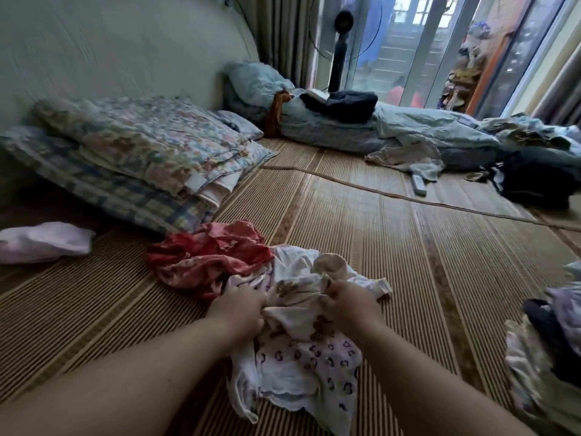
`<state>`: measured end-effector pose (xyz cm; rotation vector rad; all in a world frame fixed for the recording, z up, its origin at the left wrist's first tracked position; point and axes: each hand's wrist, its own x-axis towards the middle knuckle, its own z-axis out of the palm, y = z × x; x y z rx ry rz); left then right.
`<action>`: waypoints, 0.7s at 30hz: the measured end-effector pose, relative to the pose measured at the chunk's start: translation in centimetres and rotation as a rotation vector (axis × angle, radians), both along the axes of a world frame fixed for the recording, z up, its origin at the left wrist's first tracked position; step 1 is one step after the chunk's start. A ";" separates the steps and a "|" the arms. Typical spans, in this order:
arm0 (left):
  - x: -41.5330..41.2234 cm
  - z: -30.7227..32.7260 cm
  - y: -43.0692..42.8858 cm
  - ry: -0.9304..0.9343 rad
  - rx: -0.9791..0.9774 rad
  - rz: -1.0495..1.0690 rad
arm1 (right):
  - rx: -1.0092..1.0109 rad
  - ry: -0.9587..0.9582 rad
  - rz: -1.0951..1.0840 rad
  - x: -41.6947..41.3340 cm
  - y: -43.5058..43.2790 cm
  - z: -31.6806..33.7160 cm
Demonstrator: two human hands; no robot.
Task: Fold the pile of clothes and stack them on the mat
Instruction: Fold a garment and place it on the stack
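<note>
A small pile of crumpled clothes lies on the striped woven mat [361, 221] in front of me. On top is a white garment with brown bear prints [301, 297]. My left hand [239, 306] grips its left side and my right hand [345, 302] pinches its right side, fingers curled into the cloth. Under it lies a white piece with small dark heart-like prints [317, 363]. A red patterned garment [207, 256] sits bunched just behind and to the left of my left hand.
Folded floral and checked quilts [135, 152] lie at the left by the wall. A pale pink cloth [44, 240] rests at far left. Another heap of clothes [550, 347] sits at the right edge. Blue bedding [393, 127], a remote [418, 185] and a fan [341, 45] are farther back.
</note>
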<state>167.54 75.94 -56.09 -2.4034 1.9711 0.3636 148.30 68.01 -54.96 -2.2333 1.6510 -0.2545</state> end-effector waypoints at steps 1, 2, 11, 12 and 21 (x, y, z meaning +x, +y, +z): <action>0.2 0.3 -0.1 0.004 -0.029 0.009 | -0.004 -0.031 -0.016 -0.3 -0.2 0.6; 0.5 0.7 -0.1 0.022 -0.062 0.022 | -0.009 -0.064 -0.031 -0.7 -0.5 1.4; 0.9 9.5 0.7 0.661 -0.475 0.158 | 0.083 -1.052 -0.084 -2.3 2.5 16.0; 0.7 10.9 1.2 0.737 -0.516 0.140 | 0.091 -1.143 -0.077 -2.6 3.2 17.8; -3.2 18.9 6.1 1.124 -0.593 0.113 | 0.136 -1.345 0.034 -8.0 9.2 25.9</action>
